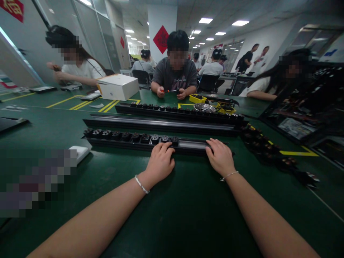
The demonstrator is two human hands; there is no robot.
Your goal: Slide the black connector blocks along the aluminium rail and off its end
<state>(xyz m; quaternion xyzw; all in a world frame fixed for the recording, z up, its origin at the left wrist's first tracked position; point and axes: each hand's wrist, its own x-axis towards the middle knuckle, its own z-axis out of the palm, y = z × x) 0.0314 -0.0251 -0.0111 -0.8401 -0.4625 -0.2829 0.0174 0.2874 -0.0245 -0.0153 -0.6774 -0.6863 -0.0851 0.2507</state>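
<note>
Left hand (159,161): not clenched, fingers loosely bent, fingertips touching near edge of front black channel (192,144); thumb stands off it. Right hand (220,156): fingers spread over same near edge by the channel's right end, thumb against the near wall. Whether right is pinching the wall or just resting, can't tell.

Front channel lies straight ahead of both hands, crosswise, flat on the green table (201,215). Row of black modules (125,136) sits in it from its left end to just right of left fingertips. From there to right fingertips the channel's grey floor shows. Right end of channel sticks out only slightly past right hand; left end is well out to the left of left hand.

Beyond the fingers: middle channel (161,124) close behind, roughly parallel, narrow strip of table between. Far channel (150,110), also with modules, behind that. Little sideways-free depth there; more table on the near side, between the forearms.

Right of right hand: module string (258,145) trails diagonally toward the wearer, apart from the hand. Left of left hand, well apart: white-ended item (82,154), mostly pixelated. Across the table, a co-worker holds an orange-handled screwdriver (169,91).
</note>
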